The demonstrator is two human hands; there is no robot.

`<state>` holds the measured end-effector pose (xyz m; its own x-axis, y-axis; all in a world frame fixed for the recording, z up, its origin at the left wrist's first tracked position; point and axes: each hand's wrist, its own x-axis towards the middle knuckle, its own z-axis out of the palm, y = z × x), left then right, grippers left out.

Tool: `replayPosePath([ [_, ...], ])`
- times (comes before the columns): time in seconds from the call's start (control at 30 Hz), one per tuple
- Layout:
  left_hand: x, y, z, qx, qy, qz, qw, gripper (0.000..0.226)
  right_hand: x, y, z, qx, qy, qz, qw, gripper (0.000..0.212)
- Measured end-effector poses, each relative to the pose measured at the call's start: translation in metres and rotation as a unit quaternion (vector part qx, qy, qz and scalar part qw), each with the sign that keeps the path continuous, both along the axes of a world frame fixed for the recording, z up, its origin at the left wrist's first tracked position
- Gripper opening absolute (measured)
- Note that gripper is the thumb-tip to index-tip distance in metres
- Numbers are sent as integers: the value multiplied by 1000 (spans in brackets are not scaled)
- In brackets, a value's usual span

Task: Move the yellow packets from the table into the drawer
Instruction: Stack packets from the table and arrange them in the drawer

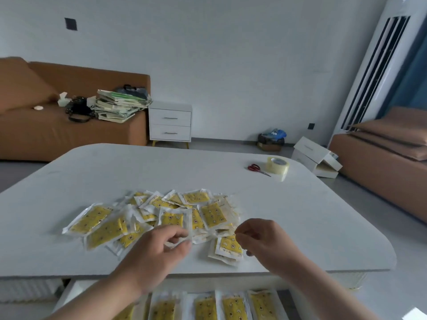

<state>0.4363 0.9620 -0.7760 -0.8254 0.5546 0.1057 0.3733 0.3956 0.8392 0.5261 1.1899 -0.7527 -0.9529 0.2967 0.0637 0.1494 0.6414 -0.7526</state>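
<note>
Yellow packets (171, 218): loose overlapping heap near the front edge of the table (161, 167); more lined side by side in the drawer (69, 294), open below.
Left hand (159, 245): grip pinched on one packet's clear edge at the heap's front.
Right hand (261, 239): fingers curled just beside a front packet; grip blurred, possibly pinching, cannot tell.
Far right corner: red scissors (255, 168) just beside tape roll (277, 166).

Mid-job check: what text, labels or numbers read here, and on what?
None is readable.
Print on the loose yellow packets: blurred.
Print on the drawer packets: blurred.
Label inside the tape roll: too small.
Covers of the stacked books: too small.
</note>
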Motion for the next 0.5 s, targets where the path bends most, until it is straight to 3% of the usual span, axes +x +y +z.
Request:
replayPosePath([
  [0.17, -39, -18, -9, 32, -16, 107, 994, 3, -46, -16, -5, -5, 20, -6, 1000, 11],
  [0.3, -70, -11, -21, -51, -7, 204, 978, 16, -73, -23, -20, -10, 9, -10, 1000, 12],
  [0.5, -89, 28, -32, -251, 66, 219, 941, 50, -97, -14, -36, -19, 5, -26, 999, 12],
])
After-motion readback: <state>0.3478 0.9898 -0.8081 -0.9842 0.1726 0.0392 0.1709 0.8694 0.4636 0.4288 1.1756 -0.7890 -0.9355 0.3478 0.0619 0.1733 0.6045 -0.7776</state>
